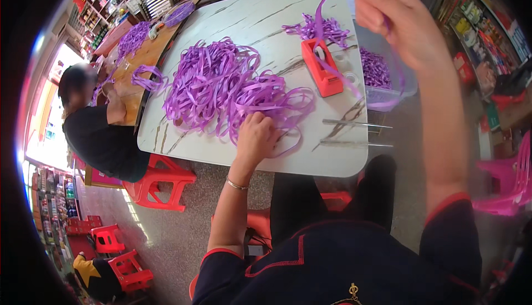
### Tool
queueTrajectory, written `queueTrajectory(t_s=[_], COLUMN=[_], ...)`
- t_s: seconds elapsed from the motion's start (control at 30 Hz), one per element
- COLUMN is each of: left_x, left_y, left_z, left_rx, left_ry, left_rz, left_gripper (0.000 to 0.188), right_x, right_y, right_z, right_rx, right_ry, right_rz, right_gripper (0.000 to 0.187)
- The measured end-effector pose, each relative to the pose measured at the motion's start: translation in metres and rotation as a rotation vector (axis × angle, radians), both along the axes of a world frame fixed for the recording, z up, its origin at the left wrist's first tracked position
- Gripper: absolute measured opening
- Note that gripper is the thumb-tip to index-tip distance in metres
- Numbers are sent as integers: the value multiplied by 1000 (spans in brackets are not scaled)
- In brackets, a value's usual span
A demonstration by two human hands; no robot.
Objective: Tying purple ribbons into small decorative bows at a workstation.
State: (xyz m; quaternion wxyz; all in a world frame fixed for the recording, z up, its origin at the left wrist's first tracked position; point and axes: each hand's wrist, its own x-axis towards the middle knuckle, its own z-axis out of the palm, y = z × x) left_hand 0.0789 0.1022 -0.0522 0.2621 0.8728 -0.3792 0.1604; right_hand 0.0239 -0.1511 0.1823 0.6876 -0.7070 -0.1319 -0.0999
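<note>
A large tangled heap of purple ribbon lies on the white marbled table. My left hand, with a bracelet at the wrist, is at the heap's near edge, its fingers curled closed on ribbon; the fingertips are partly hidden. Raised high at the right, my right hand pinches a strip of purple ribbon. That strip loops down past the red tape dispenser and hangs beyond the table's right edge. A small bunch of short purple ribbon pieces lies behind the dispenser.
Two thin metal rods jut over the table's right edge. Beside it stands a clear plastic bin holding purple pieces. At left, another person sits at a wooden table with more ribbon. A red stool stands on the floor.
</note>
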Motion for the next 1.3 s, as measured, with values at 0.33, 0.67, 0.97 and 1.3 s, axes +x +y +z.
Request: queueTrajectory(t_s=[0.33, 0.67, 0.97, 1.3], left_x=[-56, -61, -59, -120], left_y=[-112, -108, -70, -169], left_z=[97, 82, 50, 83], left_rx=[-725, -942, -469, -229], left_ry=[681, 1445, 1335, 937], left_rz=[-701, -804, -787, -1015], left_gripper=[52, 40, 36, 60], right_x=[-87, -182, -218, -200], right_y=[-37, -117, -134, -79], right_z=[-22, -94, -133, -110], right_rx=[25, 25, 166, -655], right_ry=[163, 475, 376, 80], right_rz=[29, 57, -161, -250], right_gripper=[35, 41, 13, 13])
